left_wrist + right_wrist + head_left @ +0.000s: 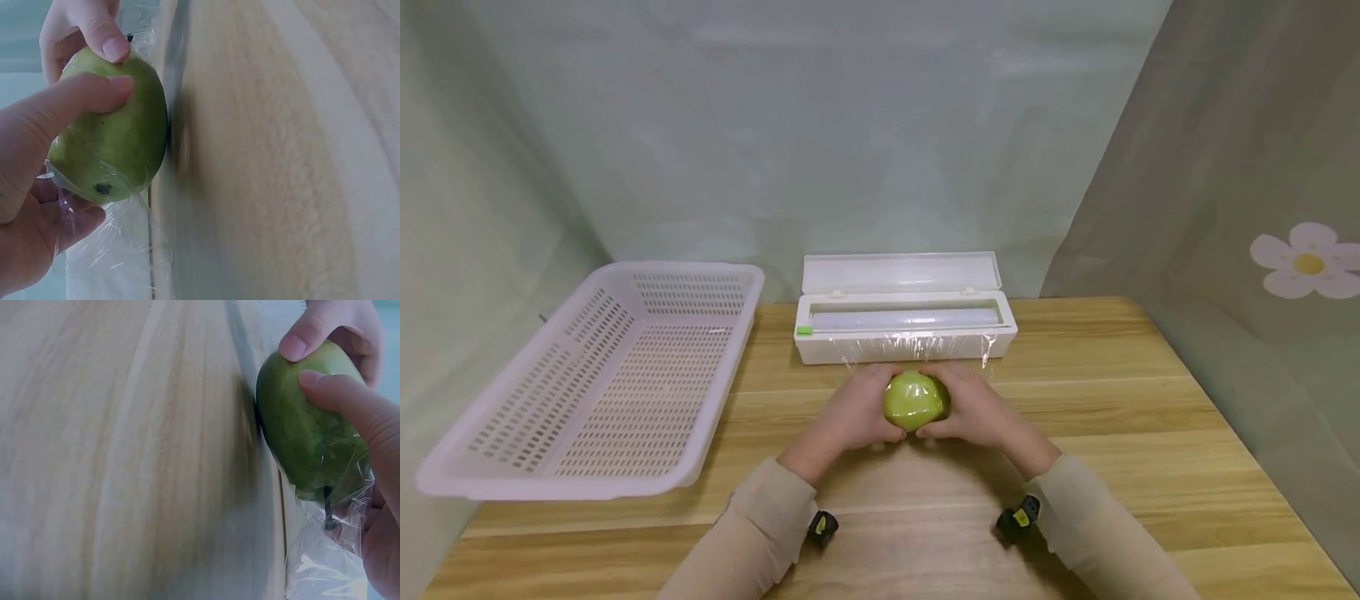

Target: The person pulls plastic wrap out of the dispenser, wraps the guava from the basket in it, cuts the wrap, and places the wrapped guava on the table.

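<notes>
Head view: both hands are on one green pear (pixel 913 398), held directly between left hand (pixel 859 408) and right hand (pixel 972 408). Neither hand is nearer; each has contact at its own end.

Fingers: clamped on the pear from both sides. Thumbs press the near face, tips close together but apart; the other fingers reach round the far side, partly hidden.

Long axis: runs crosswise, from hand to hand. Stem (pixel 328 509) points toward the right palm; the dark blossom end (pixel 103 189) faces the left palm. Judgement: this crosswise lie is the governing relation, since both ends sit within the fingers' reach.

Clear cling film (pixel 925 343) covers the pear, bunches loosely by the fingers at both ends and extends beyond the fingertips to the dispenser box (pixel 816 352). Its lid (pixel 901 275) is up, film roll (pixel 906 319) inside.

White plastic basket (pixel 587 487): left of the left fingers, well apart. Wooden table (pixel 1112 417) lies beneath the fingers; cannot tell whether the pear touches it.
</notes>
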The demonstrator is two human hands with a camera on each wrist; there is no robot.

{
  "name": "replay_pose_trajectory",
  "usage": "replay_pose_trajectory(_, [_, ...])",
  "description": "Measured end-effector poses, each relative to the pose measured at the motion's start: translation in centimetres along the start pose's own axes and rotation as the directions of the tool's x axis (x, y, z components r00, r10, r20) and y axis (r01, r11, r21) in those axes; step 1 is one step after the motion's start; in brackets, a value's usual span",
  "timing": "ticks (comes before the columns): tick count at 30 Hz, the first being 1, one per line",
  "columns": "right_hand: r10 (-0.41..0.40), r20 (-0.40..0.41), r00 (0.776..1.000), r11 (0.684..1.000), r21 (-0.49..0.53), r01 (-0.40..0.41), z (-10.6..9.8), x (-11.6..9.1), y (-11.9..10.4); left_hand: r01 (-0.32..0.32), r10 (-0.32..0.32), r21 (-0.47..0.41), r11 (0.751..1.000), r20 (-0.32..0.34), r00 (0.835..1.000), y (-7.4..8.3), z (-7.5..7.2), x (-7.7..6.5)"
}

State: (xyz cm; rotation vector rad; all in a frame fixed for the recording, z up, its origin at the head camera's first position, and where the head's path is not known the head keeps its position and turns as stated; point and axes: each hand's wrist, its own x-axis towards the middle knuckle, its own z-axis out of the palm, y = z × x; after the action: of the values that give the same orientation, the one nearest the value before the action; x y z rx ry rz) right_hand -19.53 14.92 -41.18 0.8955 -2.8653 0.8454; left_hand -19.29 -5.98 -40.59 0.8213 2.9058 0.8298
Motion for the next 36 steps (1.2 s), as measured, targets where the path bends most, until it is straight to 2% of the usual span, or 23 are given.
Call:
replay_pose_trajectory(8, [-0.025,-0.024,0.999,0.999,0.024,0.026,0.0,-0.6,0.3,0.008,-0.008,-0.065,0.998,0.006,1.0,0.2,-0.4,-0.3])
replay_pose_trajectory(17, [-0.07,-0.015,0.997,0.994,0.088,0.071,0.1,-0.8,0.8,-0.011,0.013,-0.082,0.997,0.019,1.0,0.1,-0.7,-0.4])
replay_pose_trajectory(26, [-0.042,0.001,0.999,0.99,0.136,0.042,-0.1,-1.3,0.5,-0.003,0.006,-0.137,0.991,0.019,1.0,-0.2,-0.5,-0.6])
replay_pose_trajectory(33, [-0.072,0.002,0.997,0.992,0.103,0.071,0.0,-1.4,0.3,0.004,0.0,-0.129,0.992,0.035,0.999,-0.3,-0.7,-0.7])
replay_pose_trajectory(36, [-0.059,0.004,0.998,0.995,0.081,0.059,0.0,-1.6,0.1,-0.003,0.008,-0.132,0.991,0.037,0.999,-0.3,-0.8,-0.7])
